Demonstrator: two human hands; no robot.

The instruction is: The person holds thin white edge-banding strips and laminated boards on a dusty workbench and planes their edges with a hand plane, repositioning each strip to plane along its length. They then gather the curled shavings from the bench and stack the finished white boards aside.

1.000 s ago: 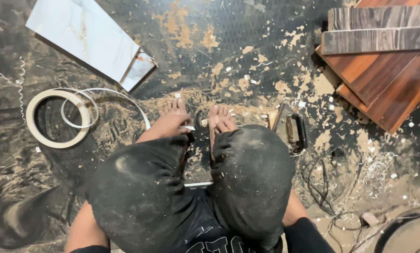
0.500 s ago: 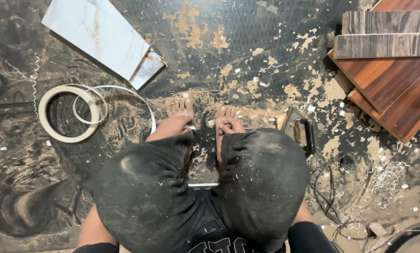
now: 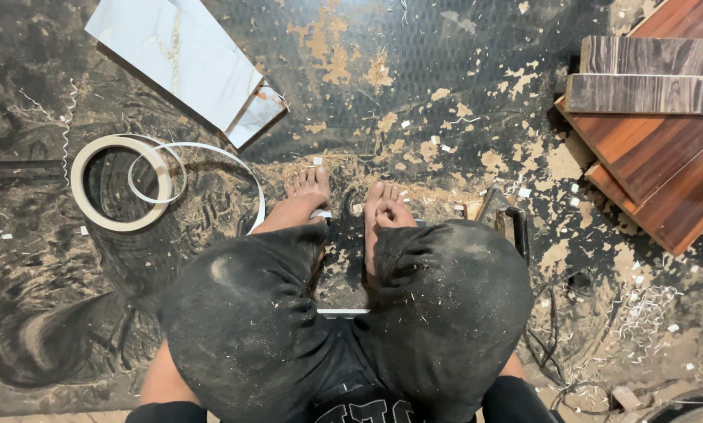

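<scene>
Neither of my hands shows; only parts of my forearms (image 3: 162, 377) appear at the bottom edge, beside my thighs. I look straight down on my knees in dusty black shorts (image 3: 289, 313) and on my two bare feet (image 3: 383, 205), which rest on a dark floor strewn with sawdust. A thin white strip (image 3: 344, 312) shows between my legs. A small black tool (image 3: 510, 225) lies just right of my right foot.
A coil of pale edge-banding strip (image 3: 120, 184) lies to the left. A white marble-patterned board (image 3: 181, 56) lies at upper left. Stacked brown wooden boards (image 3: 653, 153) fill the upper right. Black cables (image 3: 555, 329) and shavings lie at lower right.
The view has shifted a little, so everything sits slightly further right in the picture. My legs and feet have stayed where they were.
</scene>
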